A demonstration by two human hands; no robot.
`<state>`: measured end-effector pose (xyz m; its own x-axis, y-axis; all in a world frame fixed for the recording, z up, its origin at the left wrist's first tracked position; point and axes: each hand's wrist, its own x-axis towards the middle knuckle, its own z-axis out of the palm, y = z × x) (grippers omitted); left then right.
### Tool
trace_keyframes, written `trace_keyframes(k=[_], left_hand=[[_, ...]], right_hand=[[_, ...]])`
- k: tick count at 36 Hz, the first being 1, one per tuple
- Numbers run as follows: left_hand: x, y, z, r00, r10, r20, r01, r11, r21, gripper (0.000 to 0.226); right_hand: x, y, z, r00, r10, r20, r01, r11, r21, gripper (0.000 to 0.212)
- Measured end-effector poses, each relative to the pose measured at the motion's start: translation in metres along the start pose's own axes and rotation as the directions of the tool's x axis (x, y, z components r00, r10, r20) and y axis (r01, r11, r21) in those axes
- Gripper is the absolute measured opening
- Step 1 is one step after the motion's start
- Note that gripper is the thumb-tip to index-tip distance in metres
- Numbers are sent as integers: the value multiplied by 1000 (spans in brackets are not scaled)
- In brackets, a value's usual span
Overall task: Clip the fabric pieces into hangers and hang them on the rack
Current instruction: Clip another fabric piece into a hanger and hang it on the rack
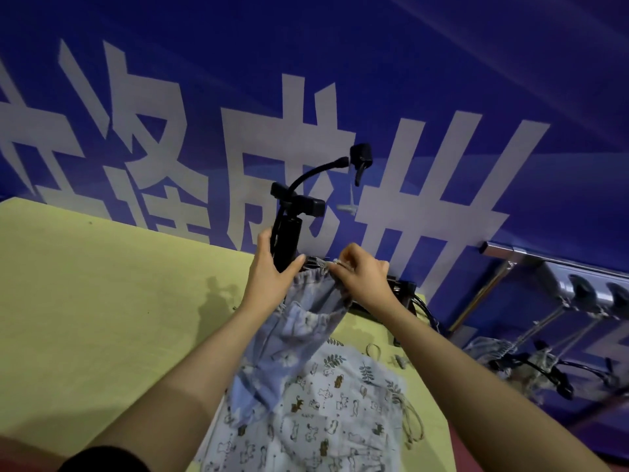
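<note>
Yellow-green tabletop fills the left and near ground; its far edge meets a deep blue banner wall printed with large white characters. Black clamp stand with a gooseneck arm stands at the table's far edge, centre. Both hands are raised over the table. Left hand is closed on the gathered waistband of a blue floral fabric piece, thumb in front. Right hand pinches the same waistband at its right end, fingertips together at a hanger clip; the hanger itself is mostly hidden behind the hands. The fabric hangs down from the hands onto a second piece, pale with small animal print, lying flat on the near table. Right of the table, a metal rack rail runs along the wall, with hung black hangers carrying fabric, blurred.
</note>
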<state>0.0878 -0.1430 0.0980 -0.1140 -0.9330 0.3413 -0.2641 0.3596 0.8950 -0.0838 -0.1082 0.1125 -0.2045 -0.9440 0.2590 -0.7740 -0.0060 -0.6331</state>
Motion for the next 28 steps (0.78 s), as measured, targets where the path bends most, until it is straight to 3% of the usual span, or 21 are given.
trace_keyframes(k=[5,10,13,17,21,28], left_hand=[[-3,-11,0,1000,23,21,-23,999,32,60],[5,-3,1,1000,-20,-10,20,1000,-11,67],[12,-1,2,998,-47,-51,46,998,-30,68],[19,-3,0,996,-58,-68,56,998,-29,69],[21,-6,-4,996,-60,-71,57,998,-39,71],[20,-4,-6,993,-71,-90,67,997,-40,72]], right_hand=[[-6,3,17,1000,-30,-5,29,992,-119,16],[-20,-2,35,948,-310,-65,285,923,-257,27],[-21,-7,48,925,-376,61,380,898,-221,29],[-21,-11,60,934,-197,299,244,962,-127,35],[-25,-8,63,925,-77,373,127,986,-110,40],[-21,-13,55,889,62,454,-151,975,161,50]])
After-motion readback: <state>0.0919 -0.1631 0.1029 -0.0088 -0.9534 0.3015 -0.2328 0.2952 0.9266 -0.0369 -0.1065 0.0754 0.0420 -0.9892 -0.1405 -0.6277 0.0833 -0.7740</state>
